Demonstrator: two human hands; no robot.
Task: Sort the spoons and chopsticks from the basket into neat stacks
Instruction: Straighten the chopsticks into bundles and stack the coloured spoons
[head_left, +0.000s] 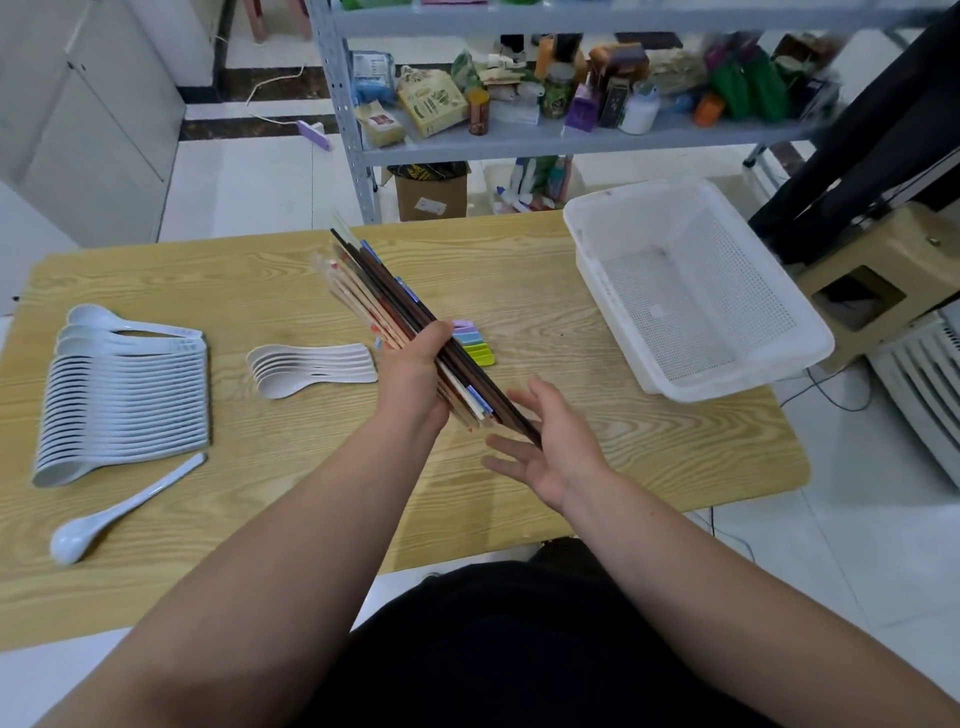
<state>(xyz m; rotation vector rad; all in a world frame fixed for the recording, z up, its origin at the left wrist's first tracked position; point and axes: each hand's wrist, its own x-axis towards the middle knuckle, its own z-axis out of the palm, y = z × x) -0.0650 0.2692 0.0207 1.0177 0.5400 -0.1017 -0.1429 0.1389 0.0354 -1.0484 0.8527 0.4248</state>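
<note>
My left hand (415, 371) grips a bundle of chopsticks (371, 293), dark and pale wooden ones, held slanted above the middle of the wooden table (519, 270). My right hand (550, 441) is spread open, palm against the near ends of the bundle. A long row of nested white spoons (124, 400) lies at the left. One single white spoon (122, 512) rests in front of that row. A small stack of white spoons (311, 364) sits just left of my left hand. The white plastic basket (779, 358) at the right holds nothing.
Small pastel-coloured pieces (475, 343) lie on the table under the bundle. A metal shelf (519, 140) with packets and bottles stands behind the table. A cardboard box (431, 192) sits under it. A beige stool (883, 275) and a white appliance (930, 384) are at the right.
</note>
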